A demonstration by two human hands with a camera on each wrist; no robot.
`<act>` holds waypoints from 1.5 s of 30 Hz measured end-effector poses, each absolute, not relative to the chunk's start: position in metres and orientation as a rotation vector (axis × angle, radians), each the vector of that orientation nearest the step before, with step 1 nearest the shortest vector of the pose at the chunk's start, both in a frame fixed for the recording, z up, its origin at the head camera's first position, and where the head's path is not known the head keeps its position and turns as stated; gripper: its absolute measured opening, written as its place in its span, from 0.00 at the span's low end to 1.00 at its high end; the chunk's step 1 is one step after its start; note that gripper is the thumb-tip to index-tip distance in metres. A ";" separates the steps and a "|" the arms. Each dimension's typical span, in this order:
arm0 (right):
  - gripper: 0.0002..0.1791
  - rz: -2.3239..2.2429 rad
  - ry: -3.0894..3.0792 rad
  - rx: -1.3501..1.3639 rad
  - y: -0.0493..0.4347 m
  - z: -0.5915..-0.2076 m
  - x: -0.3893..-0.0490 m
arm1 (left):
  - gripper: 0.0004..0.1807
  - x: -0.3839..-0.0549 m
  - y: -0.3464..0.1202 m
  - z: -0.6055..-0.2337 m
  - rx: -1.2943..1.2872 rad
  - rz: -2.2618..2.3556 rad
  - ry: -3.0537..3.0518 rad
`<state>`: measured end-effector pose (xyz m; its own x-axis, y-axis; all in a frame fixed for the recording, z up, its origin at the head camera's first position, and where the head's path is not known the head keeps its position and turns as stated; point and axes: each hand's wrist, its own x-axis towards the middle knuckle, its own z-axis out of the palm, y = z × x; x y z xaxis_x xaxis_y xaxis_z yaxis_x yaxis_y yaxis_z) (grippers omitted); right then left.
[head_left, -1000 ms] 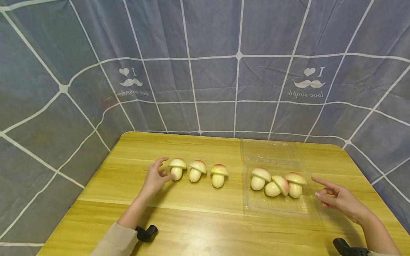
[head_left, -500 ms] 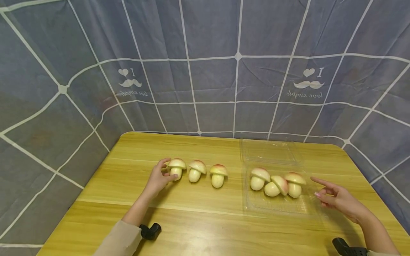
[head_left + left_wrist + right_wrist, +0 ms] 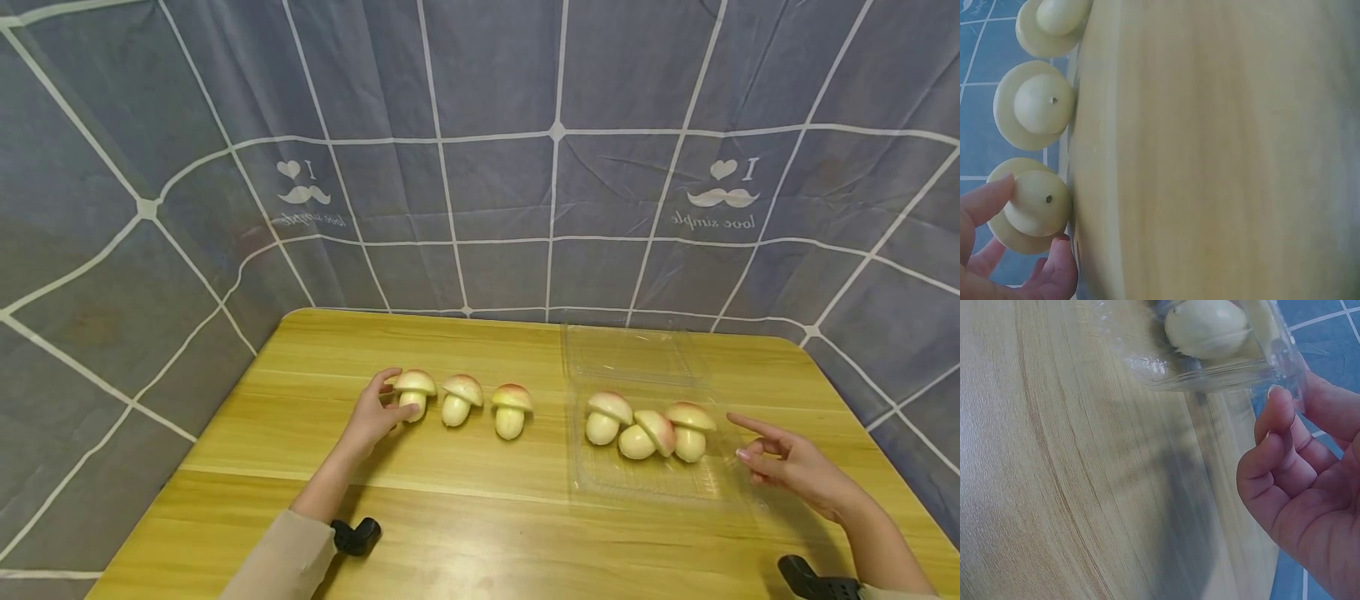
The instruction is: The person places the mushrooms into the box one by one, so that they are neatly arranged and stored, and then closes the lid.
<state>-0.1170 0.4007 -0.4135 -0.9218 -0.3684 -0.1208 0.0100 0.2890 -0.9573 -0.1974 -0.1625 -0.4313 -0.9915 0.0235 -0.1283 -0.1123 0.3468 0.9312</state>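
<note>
Three mushroom-shaped pieces with pale stems and pinkish caps stand in a row on the wooden table (image 3: 480,533). At the row's left end, my left hand (image 3: 369,421) holds the leftmost mushroom (image 3: 414,393) between thumb and fingers; the left wrist view shows the thumb on its rounded stem (image 3: 1038,203). Beside it are the middle mushroom (image 3: 459,402) and the third mushroom (image 3: 512,412). Three more mushrooms (image 3: 690,429) lie in a clear plastic box (image 3: 622,487). My right hand (image 3: 795,467) is at the box's right edge, index finger extended, other fingers bent.
The box's clear lid (image 3: 630,354) lies folded back toward the rear table edge. A grey checked curtain (image 3: 495,192) hangs behind and at both sides. Black wrist straps (image 3: 356,537) are on both arms.
My left hand has moved slightly right and its fingers have closed in on the leftmost mushroom. The right hand and the other mushrooms stay nearly still.
</note>
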 end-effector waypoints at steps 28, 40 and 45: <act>0.32 -1.669 2.244 -0.324 0.401 -0.413 -0.117 | 0.38 -0.199 -0.158 -0.432 -0.058 1.781 2.469; 0.32 -1.680 2.222 -0.310 0.402 -0.414 -0.116 | 0.38 -0.196 -0.165 -0.423 -0.066 1.799 2.454; 0.32 -1.670 2.246 -0.305 0.401 -0.413 -0.116 | 0.38 -0.191 -0.164 -0.408 -0.074 1.792 2.477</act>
